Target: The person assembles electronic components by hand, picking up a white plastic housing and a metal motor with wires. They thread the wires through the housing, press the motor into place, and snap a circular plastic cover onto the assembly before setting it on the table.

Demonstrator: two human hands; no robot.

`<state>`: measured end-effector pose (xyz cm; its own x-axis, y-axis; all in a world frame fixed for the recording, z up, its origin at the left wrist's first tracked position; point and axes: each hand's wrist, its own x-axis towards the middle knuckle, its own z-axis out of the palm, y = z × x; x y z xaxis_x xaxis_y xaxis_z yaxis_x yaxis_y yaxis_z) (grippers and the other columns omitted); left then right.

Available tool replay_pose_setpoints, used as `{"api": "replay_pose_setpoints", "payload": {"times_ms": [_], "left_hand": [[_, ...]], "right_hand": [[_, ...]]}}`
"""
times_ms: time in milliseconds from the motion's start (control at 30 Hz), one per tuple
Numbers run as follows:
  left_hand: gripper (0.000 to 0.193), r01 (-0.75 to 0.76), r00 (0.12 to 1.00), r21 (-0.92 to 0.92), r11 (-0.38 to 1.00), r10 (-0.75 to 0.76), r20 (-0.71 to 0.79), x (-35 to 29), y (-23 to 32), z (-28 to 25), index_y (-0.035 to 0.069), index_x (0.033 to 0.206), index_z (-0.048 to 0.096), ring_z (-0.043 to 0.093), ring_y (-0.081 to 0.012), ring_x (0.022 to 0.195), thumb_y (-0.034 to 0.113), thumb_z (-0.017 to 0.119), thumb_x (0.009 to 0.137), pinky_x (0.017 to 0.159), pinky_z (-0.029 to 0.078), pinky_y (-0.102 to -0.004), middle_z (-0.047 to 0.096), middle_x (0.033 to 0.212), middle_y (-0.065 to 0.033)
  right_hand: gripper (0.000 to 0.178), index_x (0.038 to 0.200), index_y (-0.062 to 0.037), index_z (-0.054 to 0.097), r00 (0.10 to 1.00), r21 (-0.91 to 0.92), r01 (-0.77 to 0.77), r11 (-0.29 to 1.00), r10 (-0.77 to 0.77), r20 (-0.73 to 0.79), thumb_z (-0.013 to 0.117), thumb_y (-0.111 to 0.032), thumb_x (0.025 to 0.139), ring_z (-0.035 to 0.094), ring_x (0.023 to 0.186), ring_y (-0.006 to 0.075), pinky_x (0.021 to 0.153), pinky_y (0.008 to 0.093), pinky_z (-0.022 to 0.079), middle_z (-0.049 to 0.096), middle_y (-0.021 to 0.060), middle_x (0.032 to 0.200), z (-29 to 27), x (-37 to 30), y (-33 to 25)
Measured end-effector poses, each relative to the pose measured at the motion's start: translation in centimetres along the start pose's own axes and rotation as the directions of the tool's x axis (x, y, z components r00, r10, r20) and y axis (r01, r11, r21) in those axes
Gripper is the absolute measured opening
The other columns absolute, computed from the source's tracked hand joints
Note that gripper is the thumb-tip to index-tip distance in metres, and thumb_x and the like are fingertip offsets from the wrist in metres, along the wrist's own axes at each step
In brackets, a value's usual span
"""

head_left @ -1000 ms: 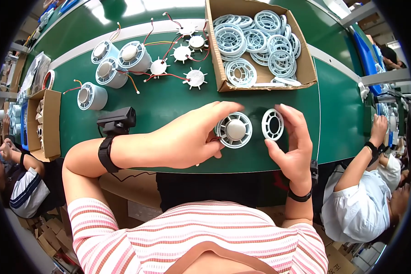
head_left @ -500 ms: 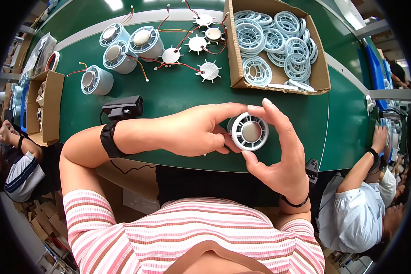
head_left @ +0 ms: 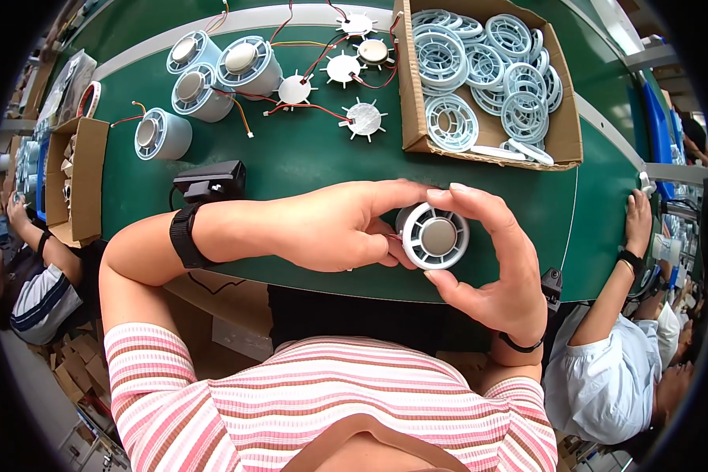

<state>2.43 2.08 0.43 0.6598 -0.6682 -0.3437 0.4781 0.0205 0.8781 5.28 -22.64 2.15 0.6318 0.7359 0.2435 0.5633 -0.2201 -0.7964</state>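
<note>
In front of my body, a round light-blue cylinder (head_left: 438,236) is held sideways, its spoked ring end with a grey metal disc facing right. My left hand (head_left: 330,224) wraps around its back part from the left; thin red wires show by those fingers. Thumb and fingertips of my right hand (head_left: 502,263) grip the ring's rim at top and bottom. The cylinder's far side is hidden by my left fingers. Similar cylinders with domed centres stand at the upper left, one of them a white-blue cylinder (head_left: 163,134) with wires.
A cardboard box (head_left: 492,159) of pale blue spoked rings stands at the back right. White spiked discs (head_left: 363,119) with wires lie mid-table. A black device (head_left: 209,182) sits beyond my left forearm. Another box (head_left: 86,181) stands far left. A co-worker's hand (head_left: 639,216) rests at the right.
The cylinder and my right hand have shifted slightly right and down in the picture, and the view has moved a little. Both hands keep their hold.
</note>
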Motion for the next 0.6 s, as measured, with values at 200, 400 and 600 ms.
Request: {"api": "replay_pose_setpoints", "payload": {"times_ms": [200,400,600], "left_hand": [[0.064,-0.015,0.999,-0.083,0.996,0.018,0.036,0.1,-0.3,-0.5,0.006,0.155,0.037,0.067,-0.0156,0.11,0.002,0.063,0.097,0.094,0.057,-0.0289,0.06,0.132,-0.0093],[0.071,0.121,0.99,-0.375,0.919,-0.138,-0.02,0.3,0.3,0.4,0.005,0.153,0.041,0.068,-0.0143,0.105,0.018,0.078,0.094,0.09,0.058,-0.0283,0.06,0.131,-0.0083],[0.064,0.102,0.995,-0.17,0.98,-0.104,-0.007,0.7,0.6,0.1,0.005,0.15,0.045,0.07,-0.0142,0.1,0.019,0.076,0.096,0.079,0.06,-0.0301,0.066,0.122,-0.0083]], "right_hand": [[0.075,0.138,0.0015,0.051,0.999,-0.066,-0.018,0.998,0.02,0.028,0.082,-0.003,0.07,0.065,0.122,0.0289,0.117,0.0459,0.036,0.069,0.0153,0.129,-0.6,0.0,-0.1],[0.076,0.138,-0.0018,0.051,1.0,-0.051,-0.017,0.999,0.017,0.01,0.084,-0.005,0.07,0.065,0.119,0.029,0.113,0.05,0.038,0.068,0.0114,0.131,-0.2,0.0,0.2],[0.076,0.139,-0.0023,0.054,0.998,-0.094,0.057,0.994,-0.059,-0.013,0.082,-0.002,0.069,0.062,0.123,0.032,0.114,0.0509,0.038,0.066,0.014,0.131,0.8,-0.4,-0.3]]}}
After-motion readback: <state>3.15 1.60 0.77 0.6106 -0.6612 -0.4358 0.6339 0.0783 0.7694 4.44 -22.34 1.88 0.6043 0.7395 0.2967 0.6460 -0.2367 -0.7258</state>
